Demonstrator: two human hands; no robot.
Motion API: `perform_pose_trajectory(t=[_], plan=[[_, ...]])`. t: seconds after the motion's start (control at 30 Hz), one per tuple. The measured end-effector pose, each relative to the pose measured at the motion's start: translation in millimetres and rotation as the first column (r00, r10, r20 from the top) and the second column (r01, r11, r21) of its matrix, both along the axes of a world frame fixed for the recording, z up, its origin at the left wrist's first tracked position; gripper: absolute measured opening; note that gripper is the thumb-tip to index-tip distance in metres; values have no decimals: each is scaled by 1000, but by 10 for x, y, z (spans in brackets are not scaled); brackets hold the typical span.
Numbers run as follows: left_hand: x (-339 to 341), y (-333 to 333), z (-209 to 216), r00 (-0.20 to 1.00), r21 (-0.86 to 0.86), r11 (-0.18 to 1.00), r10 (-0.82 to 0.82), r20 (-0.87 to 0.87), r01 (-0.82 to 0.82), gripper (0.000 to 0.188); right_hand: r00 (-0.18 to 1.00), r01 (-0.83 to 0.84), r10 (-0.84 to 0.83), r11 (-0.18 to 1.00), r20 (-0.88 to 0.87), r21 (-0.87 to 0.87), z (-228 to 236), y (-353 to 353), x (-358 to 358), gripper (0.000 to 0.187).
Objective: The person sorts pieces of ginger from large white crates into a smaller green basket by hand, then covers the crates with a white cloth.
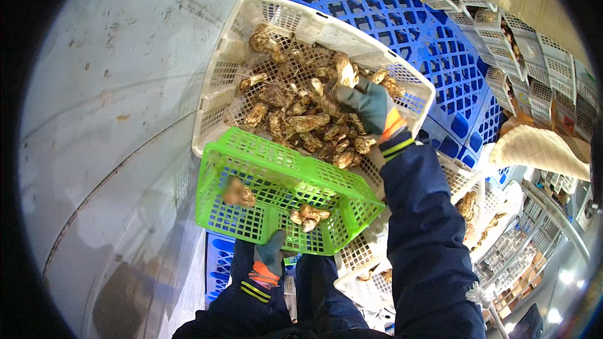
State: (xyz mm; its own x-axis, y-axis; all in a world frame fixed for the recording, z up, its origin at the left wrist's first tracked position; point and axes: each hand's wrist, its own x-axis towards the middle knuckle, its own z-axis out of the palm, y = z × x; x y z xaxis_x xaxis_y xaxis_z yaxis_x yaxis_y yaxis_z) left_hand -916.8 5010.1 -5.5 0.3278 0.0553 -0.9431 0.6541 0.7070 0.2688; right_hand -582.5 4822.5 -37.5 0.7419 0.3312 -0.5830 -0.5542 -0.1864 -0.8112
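My right hand (pixel 365 105), in a dark grey-green glove with an orange cuff, reaches into a large white crate (pixel 210 97). Its fingers are closed on a pale, elongated oyster-like shell (pixel 345 71). Around it lies a heap of rough brown-and-cream oyster-like shells (pixel 306 122). Nearer to me, a green perforated basket (pixel 286 166) is tilted against the crate's near side. My left hand (pixel 270 256), gloved alike, grips the basket's near edge; some fingers are hidden. Inside the basket are two clumps, one blurred brown clump (pixel 239 193) and one cream-brown clump (pixel 309 217).
The white crate rests by a blue lattice pallet (pixel 402 22). A grey wall-like surface (pixel 107 113) runs along the left. Stacked white crates (pixel 543 56) stand at the far right, with more filled crates (pixel 358 257) beside my right arm and a tan woven cover (pixel 537 152).
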Motion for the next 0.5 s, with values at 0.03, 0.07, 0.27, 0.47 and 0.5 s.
perform_pose_trajectory(t=[0.03,0.07,0.27,0.47,0.5], plan=[[30,-10,10,1000,-9,1000,-8,7,8,44,995,73,-73,997,-70,1,62,-53,-103,32],[56,8,24,999,-78,997,9,51,-5,44,995,70,-66,997,-73,46,181,-61,-206,30],[-35,38,68,998,23,999,-43,37,42,42,929,-369,365,926,-64,-78,1057,91,-751,33],[-323,227,377,999,52,999,-1,-51,4,45,975,-211,222,952,24,-223,848,55,-779,32],[-416,255,392,999,68,997,-35,-23,37,44,995,-85,95,950,17,-300,469,-79,-806,32]])
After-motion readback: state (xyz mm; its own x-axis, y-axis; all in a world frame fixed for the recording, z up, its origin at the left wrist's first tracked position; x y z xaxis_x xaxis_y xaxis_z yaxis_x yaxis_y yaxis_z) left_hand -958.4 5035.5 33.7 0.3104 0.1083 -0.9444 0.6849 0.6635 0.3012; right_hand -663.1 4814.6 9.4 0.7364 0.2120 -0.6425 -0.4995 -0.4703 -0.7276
